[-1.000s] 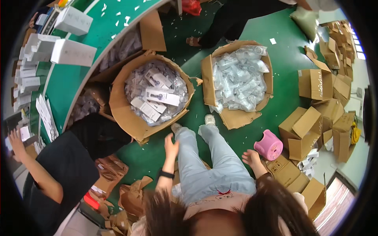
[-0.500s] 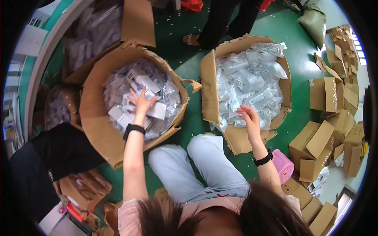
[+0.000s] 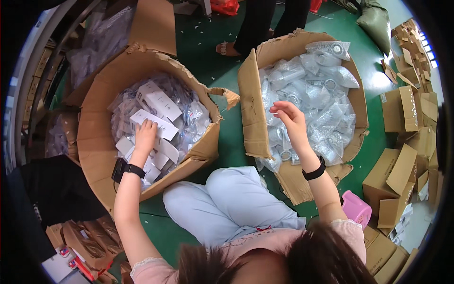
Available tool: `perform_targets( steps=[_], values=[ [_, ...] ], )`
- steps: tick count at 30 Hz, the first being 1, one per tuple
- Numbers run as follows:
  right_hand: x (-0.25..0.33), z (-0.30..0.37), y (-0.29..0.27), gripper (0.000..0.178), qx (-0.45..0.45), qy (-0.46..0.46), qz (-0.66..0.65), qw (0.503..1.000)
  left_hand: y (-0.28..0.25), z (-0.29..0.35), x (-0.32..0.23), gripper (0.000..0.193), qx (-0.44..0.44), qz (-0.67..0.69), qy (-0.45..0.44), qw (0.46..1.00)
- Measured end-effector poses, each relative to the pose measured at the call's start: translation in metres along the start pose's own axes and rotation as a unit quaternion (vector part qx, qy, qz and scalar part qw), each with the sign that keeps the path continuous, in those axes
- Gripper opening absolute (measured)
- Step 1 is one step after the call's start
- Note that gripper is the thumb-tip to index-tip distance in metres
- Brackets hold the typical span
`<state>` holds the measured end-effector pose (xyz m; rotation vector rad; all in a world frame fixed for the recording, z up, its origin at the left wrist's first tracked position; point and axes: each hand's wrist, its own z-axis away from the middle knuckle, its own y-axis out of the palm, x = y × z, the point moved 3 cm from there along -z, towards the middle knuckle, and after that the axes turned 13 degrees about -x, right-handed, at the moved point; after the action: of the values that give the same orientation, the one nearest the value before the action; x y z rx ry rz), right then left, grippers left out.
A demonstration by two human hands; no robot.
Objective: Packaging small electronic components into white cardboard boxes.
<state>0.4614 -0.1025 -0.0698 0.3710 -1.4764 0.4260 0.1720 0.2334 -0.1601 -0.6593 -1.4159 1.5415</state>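
My left hand [image 3: 145, 135] is in the round carton on the left, its fingers bent over the near edge of a white box [image 3: 153, 124]. Another white box [image 3: 159, 100] lies just beyond it, and several more sit under and beside my wrist on a heap of clear plastic packets [image 3: 191, 116]. My right hand [image 3: 291, 120] hovers over the carton on the right, fingers loosely curved and apart, with nothing visible in them. Below it are bubble-wrapped parts [image 3: 314, 97] with round ends.
The left carton [image 3: 101, 118] and right carton [image 3: 250, 106] have torn rims. A person in dark trousers [image 3: 257, 23] stands behind them. Opened cartons [image 3: 388, 180] and a pink plastic stool or tub [image 3: 355, 208] are at right; black cloth [image 3: 56, 189] lies left.
My left hand has drawn back and left, its spread fingers now closed over a white box. My right hand has risen slightly, moving farther over the bubble-wrapped parts. The whole view has shifted somewhat.
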Motion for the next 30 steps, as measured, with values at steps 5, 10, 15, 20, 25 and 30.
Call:
perform_targets(
  steps=[5,10,15,20,25,30],
  values=[
    [0.012,-0.005,-0.008,0.020,0.007,-0.021,-0.018,1.000,-0.010,0.005,-0.019,0.064,-0.105,0.005,0.178,0.978],
    [0.010,0.000,-0.004,0.020,0.017,-0.036,-0.028,0.999,-0.029,0.012,-0.018,0.065,-0.102,-0.041,0.205,0.972],
    [0.026,0.003,-0.003,0.025,0.060,-0.059,-0.015,0.996,-0.133,0.022,-0.016,0.064,-0.337,0.210,0.096,0.913],
    [0.060,0.002,0.016,0.071,0.231,-0.114,-0.093,0.962,-0.143,0.105,0.025,0.043,-0.390,0.457,-0.302,0.740],
    [0.065,0.040,0.058,0.111,0.453,-0.069,-0.259,0.850,-0.173,0.084,-0.098,0.047,-0.231,0.682,-0.116,0.684],
    [0.031,0.038,0.042,0.104,0.262,0.062,-0.280,0.921,-0.225,0.031,-0.186,0.065,-0.291,0.753,-0.020,0.590]
  ],
)
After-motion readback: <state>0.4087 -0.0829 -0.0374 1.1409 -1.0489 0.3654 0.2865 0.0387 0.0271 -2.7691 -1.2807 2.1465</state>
